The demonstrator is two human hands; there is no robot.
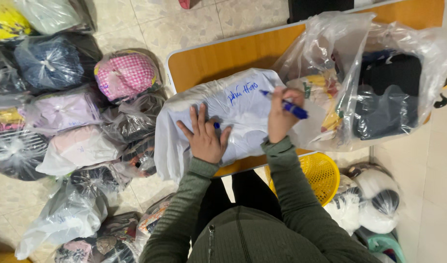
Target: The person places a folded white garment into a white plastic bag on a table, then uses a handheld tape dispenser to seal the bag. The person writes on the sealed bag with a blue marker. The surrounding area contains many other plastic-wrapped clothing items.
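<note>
1. Nearest: person's green sleeves reach fwd from bottom edge to a low wooden table (204, 61) w/ white rim.
2. Left hand (204, 139) lies flat, palm down, fingers spread & open, pressing on a white plastic bag (218, 114). Not gripping anything; a small blue bit shows just beside the index finger, can't tell what it is.
3. Right hand (280, 117) is closed round a blue marker (288, 107), fist-like grip. Marker's long axis runs diagonally: tip points up-left, touching the white bag; back end sticks out lower-right past the knuckles.
4. White bag is on the table's near edge, packed & rounded, long axis approx. left-right, left end drooping over the table edge. Blue handwriting sits on its top, just left of the marker tip.
5. Right of the hands, touching the white bag: clear plastic bags (379, 83) w/ dark & patterned cloth inside, also on the table.
6. Under the table's right side: yellow basket (323, 175), white bundles near it.
7. Left, on tiled floor (184, 24): many bagged clothes bundles (77, 126), incl. a pink checked one (126, 73), running to the far top-left corner.
</note>
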